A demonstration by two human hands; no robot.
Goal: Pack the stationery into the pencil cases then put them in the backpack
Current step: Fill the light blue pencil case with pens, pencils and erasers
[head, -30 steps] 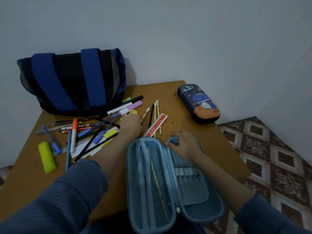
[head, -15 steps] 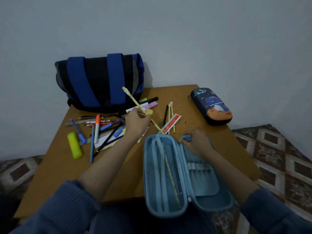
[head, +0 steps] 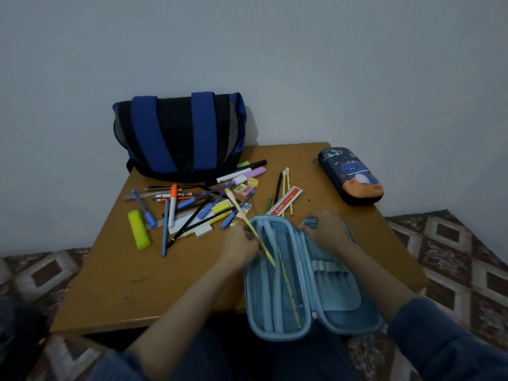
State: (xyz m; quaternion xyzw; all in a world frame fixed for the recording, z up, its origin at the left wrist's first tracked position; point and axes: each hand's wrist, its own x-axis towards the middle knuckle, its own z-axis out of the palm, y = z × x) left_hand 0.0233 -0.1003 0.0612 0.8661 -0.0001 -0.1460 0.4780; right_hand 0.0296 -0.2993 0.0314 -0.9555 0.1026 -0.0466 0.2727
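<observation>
An open light-blue pencil case [head: 341,292] lies at the table's front edge, over my lap. My left hand [head: 239,247] is shut on a yellow pencil [head: 242,213], whose tip reaches into the case's mesh side. My right hand [head: 325,229] grips the case's far rim. A pile of pens and markers [head: 192,207] covers the table's left middle. A red-and-white ruler [head: 287,200] and a few pencils lie beside it. A closed dark-blue pencil case [head: 350,176] sits at the far right. The blue-and-black backpack [head: 178,136] stands against the wall.
The wooden table [head: 123,284] stands in a corner of grey walls. A yellow highlighter [head: 138,229] lies at the left edge of the pile. Patterned floor tiles [head: 456,248] show on the right and left.
My left hand has lifted a yellow pencil from the pile and brought it down to the open case. My right hand stays on the case's rim. The camera has tilted back.
</observation>
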